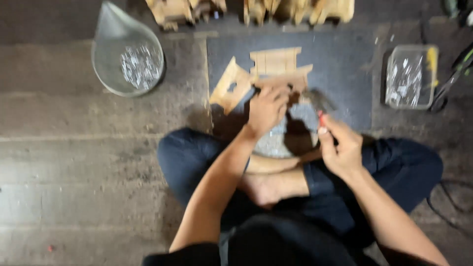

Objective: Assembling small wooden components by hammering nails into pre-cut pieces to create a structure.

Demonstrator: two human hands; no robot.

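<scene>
The right hand (341, 150) is closed around a red-handled hammer (319, 104). The left hand (266, 109) clamps a small wooden frame piece (276, 74) down on a dark mat (345, 64) just beyond the crossed legs. The mat lies on a worn grey floor. A clear bag of nails (129, 61) sits far left, and a plastic tub of nails (410, 76) to the right.
</scene>
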